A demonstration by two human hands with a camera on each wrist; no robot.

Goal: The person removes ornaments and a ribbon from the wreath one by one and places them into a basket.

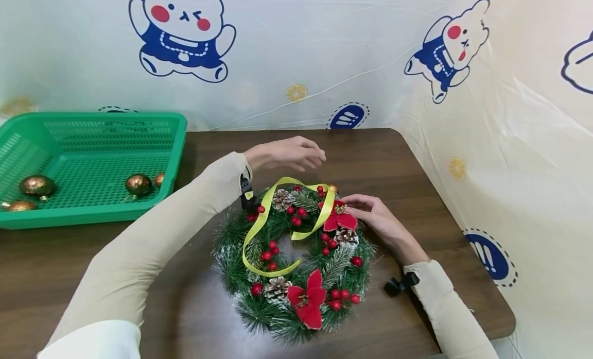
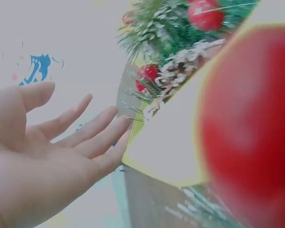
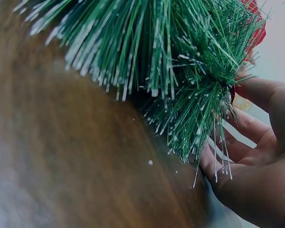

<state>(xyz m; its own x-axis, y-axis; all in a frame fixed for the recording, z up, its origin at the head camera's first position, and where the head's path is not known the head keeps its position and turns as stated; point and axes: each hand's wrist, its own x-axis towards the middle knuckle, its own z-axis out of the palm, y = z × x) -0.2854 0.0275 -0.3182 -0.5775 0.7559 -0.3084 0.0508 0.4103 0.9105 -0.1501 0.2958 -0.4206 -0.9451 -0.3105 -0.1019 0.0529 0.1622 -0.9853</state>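
Observation:
A green Christmas wreath (image 1: 236, 266) with frosted tips, pine cones, red berries and red poinsettias lies on the table. A loose yellow ribbon (image 1: 252, 233) curls across its top. My left hand (image 1: 296, 154) hovers beyond the wreath's far side, fingers spread and holding nothing; its palm (image 2: 47, 161) shows in the left wrist view. At the wreath's right edge, my right hand (image 1: 377, 220) grips the greenery beside the upper poinsettia (image 1: 340, 217), thumb on top and fingers (image 3: 247, 126) underneath, partly hidden by needles. A gold bauble (image 1: 332, 188) peeks out at the wreath's far edge.
At the back left stands a green plastic basket (image 1: 106, 209) with several bronze baubles (image 1: 138, 185) inside. The brown wooden table (image 1: 194, 307) ends at the right against a cartoon-printed cloth (image 1: 287, 50) that also hangs behind it.

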